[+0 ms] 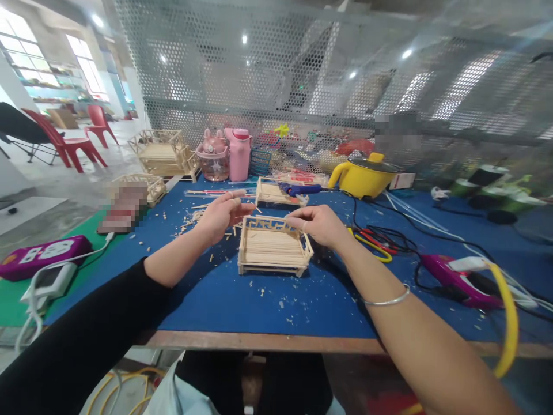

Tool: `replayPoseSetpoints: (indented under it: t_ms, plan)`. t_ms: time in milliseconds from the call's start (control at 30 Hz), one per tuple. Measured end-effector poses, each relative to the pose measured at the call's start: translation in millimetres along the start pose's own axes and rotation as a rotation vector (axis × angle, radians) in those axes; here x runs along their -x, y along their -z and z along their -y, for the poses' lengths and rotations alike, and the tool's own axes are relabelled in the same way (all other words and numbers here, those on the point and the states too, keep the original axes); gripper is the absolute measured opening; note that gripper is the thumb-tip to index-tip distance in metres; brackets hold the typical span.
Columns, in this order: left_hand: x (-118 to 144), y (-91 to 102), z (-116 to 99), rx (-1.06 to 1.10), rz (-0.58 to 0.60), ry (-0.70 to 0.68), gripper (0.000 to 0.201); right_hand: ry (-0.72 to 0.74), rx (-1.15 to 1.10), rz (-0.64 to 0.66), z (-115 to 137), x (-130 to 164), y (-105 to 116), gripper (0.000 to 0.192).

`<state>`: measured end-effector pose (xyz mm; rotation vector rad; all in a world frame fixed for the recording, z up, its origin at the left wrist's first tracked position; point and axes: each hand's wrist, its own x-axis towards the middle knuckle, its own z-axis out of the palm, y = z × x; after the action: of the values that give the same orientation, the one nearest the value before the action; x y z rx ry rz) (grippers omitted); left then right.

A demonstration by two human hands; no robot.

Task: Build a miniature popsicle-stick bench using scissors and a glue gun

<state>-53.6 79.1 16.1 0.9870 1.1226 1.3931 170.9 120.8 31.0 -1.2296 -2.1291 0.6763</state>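
Fingers [290, 221] on slatted wooden-stick bed model [273, 248] (blue felt table [276, 305]).

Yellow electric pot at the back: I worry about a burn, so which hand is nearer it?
Right. The right hand is below-left of the yellow electric pot; the left hand is farther left.
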Motion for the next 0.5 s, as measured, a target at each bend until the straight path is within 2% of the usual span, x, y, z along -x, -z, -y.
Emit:
replayPoseSetpoints:
  t_ms: [233,500]
  plan:
    - [6,-5.3,2,-0.158,0.125,-0.099,0.056,0.031,0.014,0.008,2,0,0,0.021]
    - [11,-14.4,5,-0.28,0.032,-0.146,0.055,0.079,0.035,0.001,0,-1,-1,0.018]
